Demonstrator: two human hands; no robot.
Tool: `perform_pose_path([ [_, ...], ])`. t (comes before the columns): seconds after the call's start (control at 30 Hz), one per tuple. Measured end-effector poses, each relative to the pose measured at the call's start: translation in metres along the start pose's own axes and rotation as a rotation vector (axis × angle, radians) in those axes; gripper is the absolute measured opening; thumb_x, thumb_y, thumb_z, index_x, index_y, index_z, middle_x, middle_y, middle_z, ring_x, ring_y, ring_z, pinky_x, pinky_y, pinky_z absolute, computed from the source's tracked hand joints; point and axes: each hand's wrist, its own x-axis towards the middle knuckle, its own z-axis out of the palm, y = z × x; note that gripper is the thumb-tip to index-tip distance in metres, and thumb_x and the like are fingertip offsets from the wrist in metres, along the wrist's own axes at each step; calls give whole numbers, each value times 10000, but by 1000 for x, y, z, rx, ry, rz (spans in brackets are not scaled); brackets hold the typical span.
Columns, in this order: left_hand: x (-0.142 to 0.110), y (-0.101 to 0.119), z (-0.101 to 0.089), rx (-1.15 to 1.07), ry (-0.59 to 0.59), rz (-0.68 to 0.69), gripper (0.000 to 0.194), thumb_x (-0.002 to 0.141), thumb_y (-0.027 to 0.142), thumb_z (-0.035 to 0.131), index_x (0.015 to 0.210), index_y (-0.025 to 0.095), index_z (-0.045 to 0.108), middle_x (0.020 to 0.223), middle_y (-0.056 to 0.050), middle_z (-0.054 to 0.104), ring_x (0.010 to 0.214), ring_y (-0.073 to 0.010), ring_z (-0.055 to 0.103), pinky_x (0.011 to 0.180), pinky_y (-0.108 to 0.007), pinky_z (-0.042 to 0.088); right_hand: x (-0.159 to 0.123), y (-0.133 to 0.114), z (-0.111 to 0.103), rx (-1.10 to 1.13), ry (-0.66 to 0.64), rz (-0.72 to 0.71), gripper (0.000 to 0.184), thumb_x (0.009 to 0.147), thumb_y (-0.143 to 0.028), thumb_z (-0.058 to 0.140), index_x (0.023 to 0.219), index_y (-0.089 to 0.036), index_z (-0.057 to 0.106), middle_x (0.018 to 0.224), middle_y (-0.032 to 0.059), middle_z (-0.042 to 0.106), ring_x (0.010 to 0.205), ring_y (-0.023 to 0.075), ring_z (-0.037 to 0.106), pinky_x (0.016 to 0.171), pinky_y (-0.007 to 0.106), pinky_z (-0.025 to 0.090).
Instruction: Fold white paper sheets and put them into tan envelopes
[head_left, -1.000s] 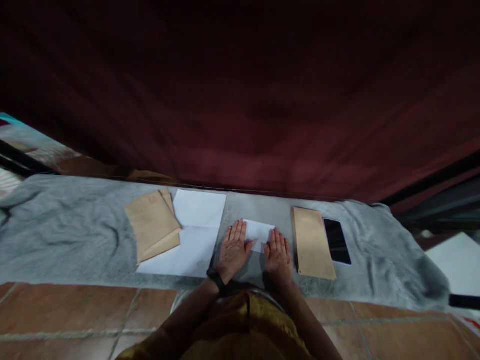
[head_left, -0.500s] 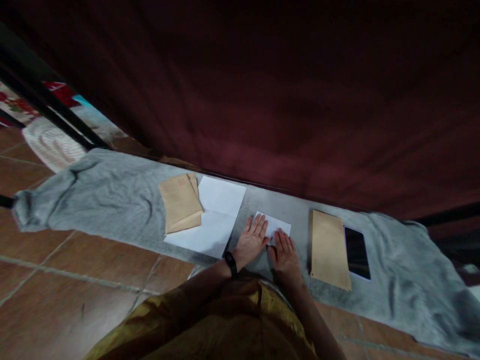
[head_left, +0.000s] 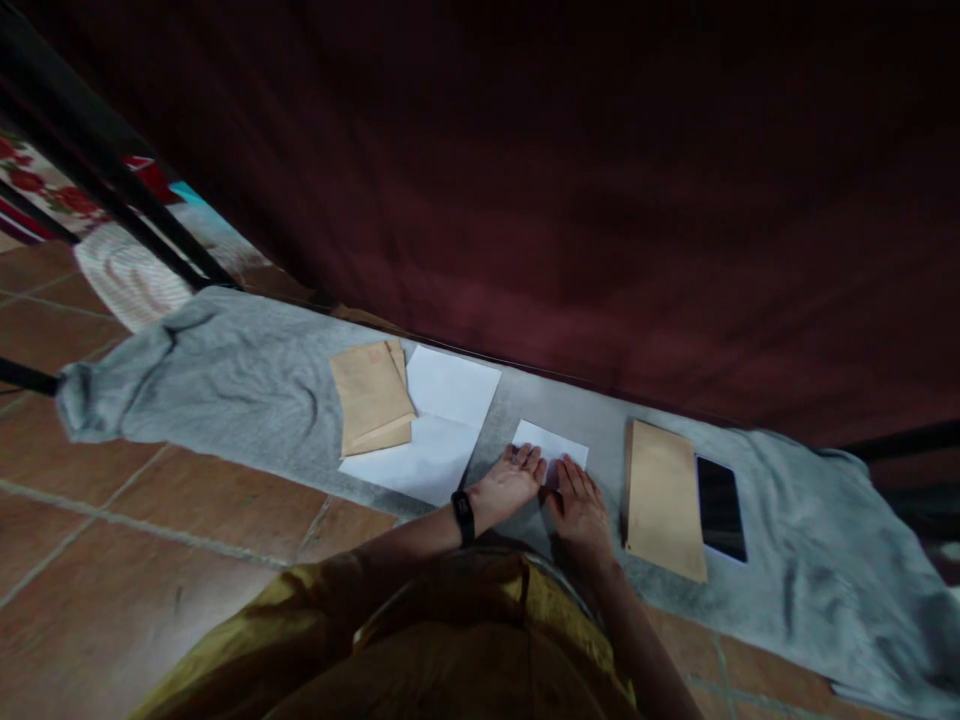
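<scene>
- White slip [head_left: 553,438] lies near the middle of the surface [head_left: 609,450], back from the near edge. Its far edge shows; its near side is partly hidden by fingers.
- Left hand [head_left: 514,485]: fingers bent over the slip's near left part. Whether that grip pinches the paper or only presses on it, I cannot tell.
- Right hand [head_left: 581,510]: fingers almost straight on the slip's near right part, the grip slack and wrapped around nothing that shows.
- Uneven pressure seems the likeliest trouble: if one hand pushes harder, the slip could swivel and its edges end up askew.
- Fingers hide the near side, so a stray crease there could go unnoticed.
- Soft grey cloth [head_left: 240,390] drapes both ends of the surface, rumpled toward the left end; a thing slid there could catch on the wrinkles.
- Left of the slip lies a larger sheet [head_left: 444,430], creased across. The wristband [head_left: 463,517] is near its near right corner, so a leftward sweep could drag it.
- Brown envelopes [head_left: 371,395] overlap the sheet's left side and would probably shift with it.
- Right of the right hand, a brown stack [head_left: 666,500] reaches close to the near edge; a knock might tip it toward the tiles [head_left: 150,560].
- Just beyond it, toward the right end, lies a phone [head_left: 721,508].
- Dark red curtain [head_left: 480,250] hangs along the far edge, limiting reach that way.
</scene>
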Motion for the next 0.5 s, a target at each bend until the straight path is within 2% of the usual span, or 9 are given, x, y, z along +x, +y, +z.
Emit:
perform_pose_path([
  [0.13,-2,-13,-27,-85,50,28,345,953,93,413,1095,249,686,1161,-61,738,1117,-225,683,1038,-405,505,7,8,-18,125,-36,86,418,990,-232,398,1315,-213,661,1325,90,690,1186,229,643,1052,381,479],
  [0.2,1,-24,-42,-136,88,38,281,1003,174,431,1016,243,704,1036,-47,759,994,-218,711,972,-378,530,11,13,-28,265,-12,182,362,1008,-294,411,1208,-239,708,1163,68,755,1029,215,701,931,333,534],
  [0.27,9,-36,-52,-261,155,7,223,1014,257,491,1015,234,713,1005,-35,764,941,-202,718,899,-333,550,17,18,-36,417,34,303,360,1014,-434,446,1092,-218,724,980,60,774,849,207,716,756,291,551],
  [0.33,20,-48,-53,-522,260,-117,157,972,293,593,994,219,729,949,-19,769,864,-183,723,807,-288,564,23,21,-39,517,63,405,452,999,-557,451,1004,-188,711,822,44,749,692,187,680,612,258,511],
  [0.4,32,-57,-45,-718,342,-259,127,916,266,658,987,195,736,874,-11,764,772,-168,716,729,-265,572,29,22,-36,506,72,463,524,992,-619,418,957,-174,694,732,28,714,610,170,638,549,242,466],
  [0.5,41,-65,-25,-736,391,-344,189,876,150,634,1041,163,725,878,-36,757,765,-167,718,728,-278,593,36,21,-24,387,91,509,531,1003,-603,386,949,-173,692,717,45,705,603,179,633,564,256,451],
])
